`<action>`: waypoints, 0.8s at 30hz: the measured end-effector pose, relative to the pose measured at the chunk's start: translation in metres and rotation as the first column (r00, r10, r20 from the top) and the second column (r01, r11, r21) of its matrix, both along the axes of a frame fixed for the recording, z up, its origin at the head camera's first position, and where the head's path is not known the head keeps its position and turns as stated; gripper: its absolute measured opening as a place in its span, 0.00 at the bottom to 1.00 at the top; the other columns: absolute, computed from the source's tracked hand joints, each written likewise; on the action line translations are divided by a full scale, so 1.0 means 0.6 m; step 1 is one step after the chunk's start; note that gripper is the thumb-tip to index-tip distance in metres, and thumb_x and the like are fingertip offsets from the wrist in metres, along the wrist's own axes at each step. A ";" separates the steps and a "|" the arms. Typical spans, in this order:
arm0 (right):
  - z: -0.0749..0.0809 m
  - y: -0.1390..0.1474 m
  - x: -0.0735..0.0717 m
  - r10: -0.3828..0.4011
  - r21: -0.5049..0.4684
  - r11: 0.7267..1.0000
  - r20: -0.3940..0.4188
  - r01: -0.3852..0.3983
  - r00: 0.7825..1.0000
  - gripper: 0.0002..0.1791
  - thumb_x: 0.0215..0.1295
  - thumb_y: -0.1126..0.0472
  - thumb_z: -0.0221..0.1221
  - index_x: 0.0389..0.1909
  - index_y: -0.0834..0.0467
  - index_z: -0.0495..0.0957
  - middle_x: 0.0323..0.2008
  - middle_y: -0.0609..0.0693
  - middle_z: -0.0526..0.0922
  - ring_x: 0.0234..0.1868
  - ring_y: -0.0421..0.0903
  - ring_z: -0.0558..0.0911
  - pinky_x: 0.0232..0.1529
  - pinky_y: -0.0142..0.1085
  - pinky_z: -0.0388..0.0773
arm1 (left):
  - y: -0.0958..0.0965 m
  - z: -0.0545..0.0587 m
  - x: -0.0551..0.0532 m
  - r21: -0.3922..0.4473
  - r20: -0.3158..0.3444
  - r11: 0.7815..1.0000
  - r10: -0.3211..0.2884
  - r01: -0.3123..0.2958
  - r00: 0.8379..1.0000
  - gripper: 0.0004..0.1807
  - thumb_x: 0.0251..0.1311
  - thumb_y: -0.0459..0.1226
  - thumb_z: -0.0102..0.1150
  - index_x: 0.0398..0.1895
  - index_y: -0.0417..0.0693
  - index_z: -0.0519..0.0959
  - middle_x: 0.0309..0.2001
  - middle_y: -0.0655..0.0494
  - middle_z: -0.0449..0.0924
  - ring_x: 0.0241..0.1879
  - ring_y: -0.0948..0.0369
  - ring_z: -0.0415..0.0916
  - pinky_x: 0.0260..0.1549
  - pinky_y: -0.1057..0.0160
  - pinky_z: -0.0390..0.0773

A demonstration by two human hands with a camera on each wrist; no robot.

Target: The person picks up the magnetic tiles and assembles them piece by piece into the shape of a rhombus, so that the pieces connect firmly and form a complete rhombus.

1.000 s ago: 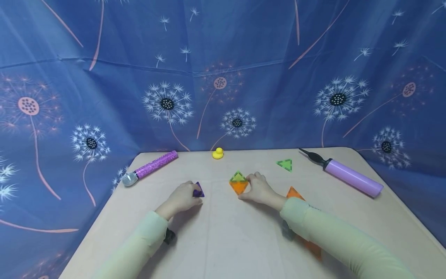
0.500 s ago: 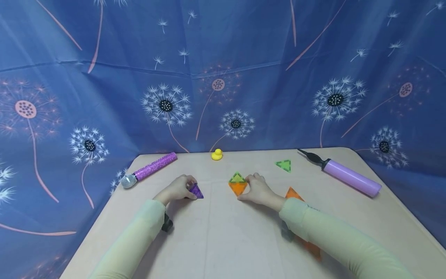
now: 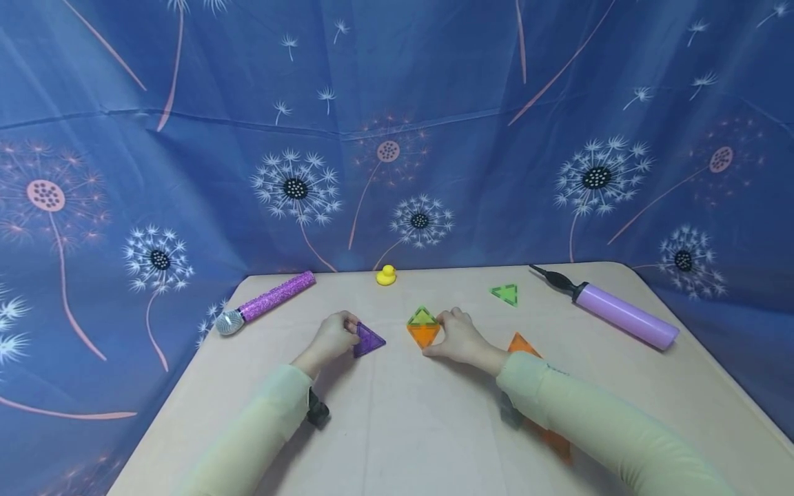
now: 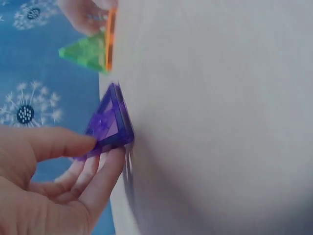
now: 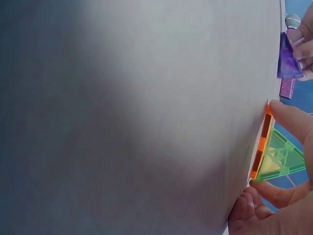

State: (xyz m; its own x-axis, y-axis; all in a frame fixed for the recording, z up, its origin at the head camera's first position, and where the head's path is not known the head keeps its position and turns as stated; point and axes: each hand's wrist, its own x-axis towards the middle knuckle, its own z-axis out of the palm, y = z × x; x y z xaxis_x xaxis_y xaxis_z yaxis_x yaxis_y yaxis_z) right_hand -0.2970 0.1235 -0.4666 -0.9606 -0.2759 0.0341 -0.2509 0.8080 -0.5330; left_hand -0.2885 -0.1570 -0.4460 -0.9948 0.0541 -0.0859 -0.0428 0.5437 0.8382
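In the head view, my left hand (image 3: 331, 337) pinches a purple triangular magnetic tile (image 3: 369, 340) by its left side, one corner pointing right. The left wrist view shows the thumb on one face of this purple tile (image 4: 108, 123) and fingers beneath. My right hand (image 3: 462, 335) grips an orange triangular tile (image 3: 424, 336) between thumb and fingers at its ends. A green triangular tile (image 3: 423, 316) stands up along the orange one's edge, touching it. In the right wrist view the orange tile (image 5: 262, 142) lies flat on the table, the green tile (image 5: 281, 155) rising from it.
Another green triangle (image 3: 506, 294) lies at the back right, near a purple hand pump (image 3: 626, 315). Larger orange pieces (image 3: 523, 343) are partly hidden under the right sleeve. A yellow rubber duck (image 3: 387, 275) and a glittery purple microphone (image 3: 273, 299) lie at the back.
My left hand has shifted right and turned the purple tile, which now shows more and points toward the orange and green pair. My right hand stays in place on the orange tile.
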 end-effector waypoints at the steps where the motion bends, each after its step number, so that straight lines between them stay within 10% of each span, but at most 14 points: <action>1: 0.000 0.000 0.000 0.000 0.002 1.000 -0.002 0.000 1.000 0.42 0.48 0.47 0.79 0.58 0.68 0.75 0.47 0.57 0.74 0.51 0.55 0.73 0.54 0.48 0.77 | 0.006 0.000 0.001 0.049 0.022 0.998 0.028 -0.029 0.999 0.16 0.53 0.18 0.59 0.47 0.32 0.76 0.32 0.52 0.72 0.28 0.60 0.72 0.27 0.64 0.81; 10: -0.002 -0.001 -0.002 -0.006 0.004 1.000 -0.001 0.006 1.000 0.43 0.47 0.47 0.79 0.58 0.68 0.76 0.47 0.57 0.74 0.51 0.55 0.73 0.54 0.48 0.77 | 0.052 -0.012 -0.001 0.326 0.132 0.928 0.142 -0.179 0.981 0.14 0.55 0.16 0.59 0.38 0.35 0.68 0.32 0.44 0.74 0.29 0.54 0.83 0.36 0.54 0.87; 24: 0.000 -0.001 -0.001 -0.006 -0.004 1.000 -0.011 0.006 1.000 0.42 0.47 0.47 0.79 0.57 0.69 0.76 0.46 0.57 0.74 0.49 0.55 0.73 0.53 0.48 0.77 | 0.103 -0.029 0.008 0.403 0.134 0.904 0.093 -0.140 0.987 0.19 0.56 0.17 0.64 0.50 0.30 0.71 0.38 0.41 0.76 0.30 0.53 0.85 0.34 0.56 0.87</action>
State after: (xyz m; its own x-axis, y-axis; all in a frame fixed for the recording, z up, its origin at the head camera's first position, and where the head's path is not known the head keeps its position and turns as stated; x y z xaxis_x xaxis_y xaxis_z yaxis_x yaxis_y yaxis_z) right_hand -0.2975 0.1230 -0.4663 -0.9618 -0.2697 0.0461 -0.2520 0.8074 -0.5335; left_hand -0.2837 -0.0950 -0.4636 -0.9818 -0.0078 -0.1897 -0.1889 0.1390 0.9721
